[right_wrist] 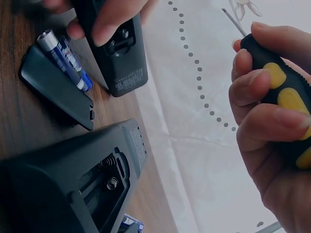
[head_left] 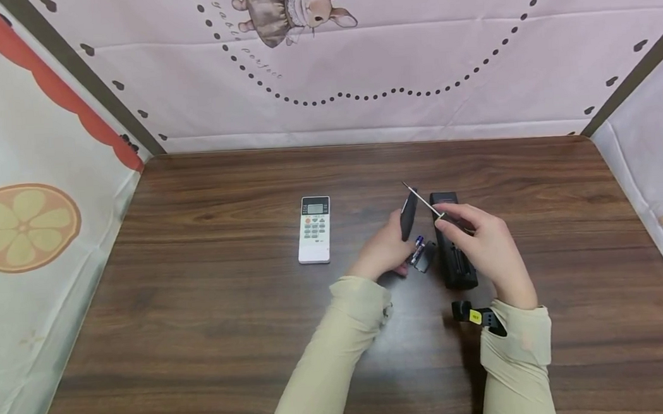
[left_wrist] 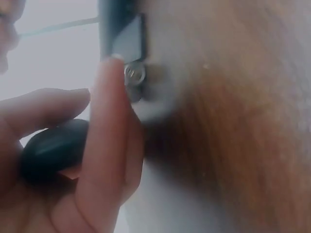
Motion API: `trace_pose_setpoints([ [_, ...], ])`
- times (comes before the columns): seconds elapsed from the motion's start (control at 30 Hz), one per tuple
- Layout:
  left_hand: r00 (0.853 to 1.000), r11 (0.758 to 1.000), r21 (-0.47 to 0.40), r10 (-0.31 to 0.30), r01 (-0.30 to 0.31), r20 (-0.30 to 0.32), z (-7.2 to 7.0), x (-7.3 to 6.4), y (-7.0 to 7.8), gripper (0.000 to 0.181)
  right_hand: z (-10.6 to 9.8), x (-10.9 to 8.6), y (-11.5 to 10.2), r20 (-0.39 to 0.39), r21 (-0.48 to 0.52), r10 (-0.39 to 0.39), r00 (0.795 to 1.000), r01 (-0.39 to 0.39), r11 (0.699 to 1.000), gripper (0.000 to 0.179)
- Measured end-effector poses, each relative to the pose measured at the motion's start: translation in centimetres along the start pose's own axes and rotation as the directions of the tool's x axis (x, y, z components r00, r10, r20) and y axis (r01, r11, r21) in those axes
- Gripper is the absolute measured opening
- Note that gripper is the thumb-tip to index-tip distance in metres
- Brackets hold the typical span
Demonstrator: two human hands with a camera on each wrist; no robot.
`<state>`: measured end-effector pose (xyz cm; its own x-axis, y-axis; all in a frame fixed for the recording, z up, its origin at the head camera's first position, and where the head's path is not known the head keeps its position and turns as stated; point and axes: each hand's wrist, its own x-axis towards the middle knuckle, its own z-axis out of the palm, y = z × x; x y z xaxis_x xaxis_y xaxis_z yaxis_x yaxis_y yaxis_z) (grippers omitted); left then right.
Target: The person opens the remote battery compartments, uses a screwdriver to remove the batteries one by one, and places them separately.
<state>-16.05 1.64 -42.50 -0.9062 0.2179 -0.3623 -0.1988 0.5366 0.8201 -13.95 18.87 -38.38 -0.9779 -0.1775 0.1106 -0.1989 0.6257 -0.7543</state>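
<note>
My left hand grips a small black remote control, raised and tilted, its back showing an uncovered battery compartment with metal contacts. Fingers of my right hand wrap the black-and-yellow handle of a screwdriver. Its thin metal shaft points up and left, away from the palm. Under the right hand a larger black remote control lies back up, springs visible in its open battery compartment. Between the hands, a black battery cover lies beside blue-and-silver batteries.
A white remote control with a small screen lies face up to the left of my hands. Another blue battery shows past the larger remote in the right wrist view. The wooden table meets a printed pink cloth behind it.
</note>
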Motion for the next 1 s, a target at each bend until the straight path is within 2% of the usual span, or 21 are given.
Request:
trace_pose_setpoints([
  [0.1, 0.999, 0.993, -0.117, -0.027, 0.031, 0.028, -0.6, -0.2, -0.6, 0.056, 0.1, 0.0, 0.0, 0.001, -0.012, 0.009, 1.000, -0.009, 1.000, 0.037],
  [0.3, 1.000, 0.986, -0.168, -0.005, 0.008, 0.018, -1.5, -0.8, -1.5, 0.054, 0.4, -0.2, 0.1, 0.034, -0.009, 0.076, 0.996, -0.076, 0.997, 0.038],
  [0.43, 1.000, 0.980, -0.197, 0.016, -0.016, 0.000, -1.9, -1.0, -1.8, 0.053, 0.3, -0.1, 0.0, 0.043, -0.006, 0.071, 0.997, -0.071, 0.997, 0.039],
  [0.6, 1.000, 0.979, -0.206, 0.009, -0.009, 0.000, -1.9, -1.2, -2.2, 0.050, 0.3, 0.0, 0.0, 0.031, 0.016, 0.064, 0.997, -0.065, 0.998, 0.038],
  [0.73, 1.000, 0.933, -0.361, 0.009, 0.001, 0.027, -2.1, -1.8, -2.7, 0.041, 0.4, 0.0, 0.0, 0.028, 0.037, 0.073, 0.997, -0.074, 0.997, 0.040],
  [0.8, 1.000, 0.907, -0.420, 0.009, 0.004, 0.027, -2.2, -2.3, -2.8, 0.036, 0.4, -0.1, 0.0, 0.023, 0.040, 0.084, 0.996, -0.085, 0.996, 0.041],
  [0.83, 1.000, 0.903, -0.429, 0.001, 0.006, 0.016, -2.2, -2.5, -2.9, 0.035, 0.4, -0.1, 0.0, 0.019, 0.036, 0.087, 0.996, -0.087, 0.996, 0.041],
  [1.0, 0.994, 0.965, -0.261, -0.027, -0.002, -0.107, -2.0, -3.1, -2.9, 0.035, 0.4, 0.0, -0.2, -0.001, 0.014, 0.082, 0.997, -0.082, 0.997, 0.039],
])
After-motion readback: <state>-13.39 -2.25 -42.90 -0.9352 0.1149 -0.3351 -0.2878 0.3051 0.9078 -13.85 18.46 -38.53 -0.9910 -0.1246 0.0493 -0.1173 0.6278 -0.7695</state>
